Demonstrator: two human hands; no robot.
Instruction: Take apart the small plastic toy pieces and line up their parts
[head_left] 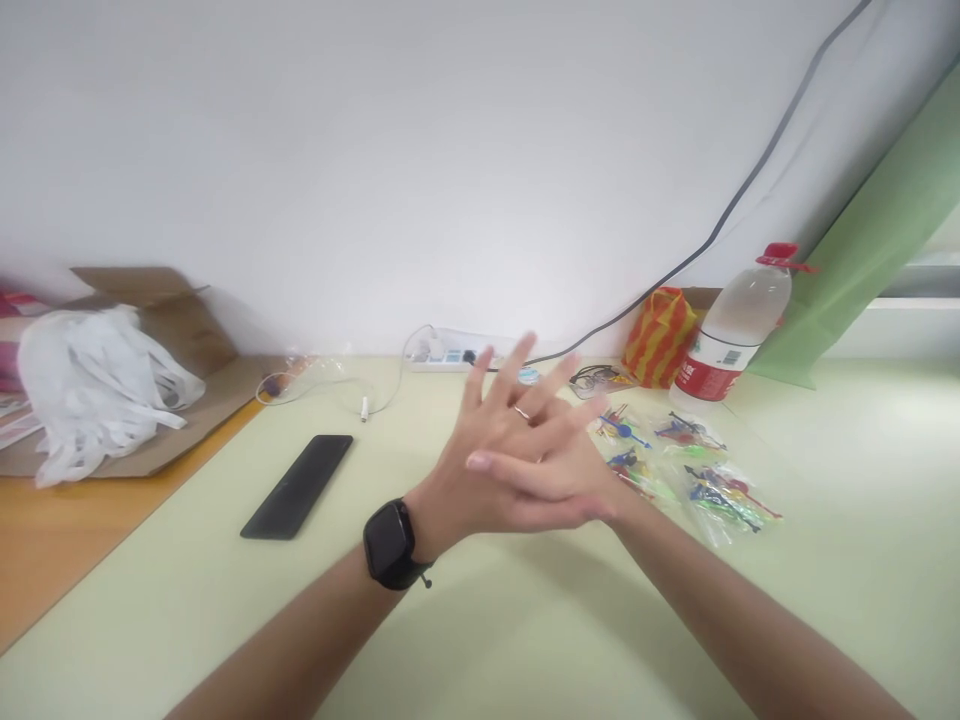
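Observation:
My left hand (469,450) is raised above the table in the middle of the view, fingers stretched and spread, a black smartwatch (389,543) on its wrist. Crossing it from the right, my right hand (566,475) touches it, with a digit lying across the left hand. The hands overlap, so some fingers are partly hidden. A silver ring (522,413) shows among the fingers. No object is visible in either hand. Just right of them lie clear packets of colourful plastic pieces (731,498); a flat black phone-like slab (298,488) rests to the left.
Along the wall sit a power strip (450,352) and a white cable (390,400). At the right stand a large red-capped bottle (724,340) and a red-yellow striped bag (660,340). White strips (101,375) lie on opened cardboard (180,425) at the left. A green curtain (862,220) hangs right.

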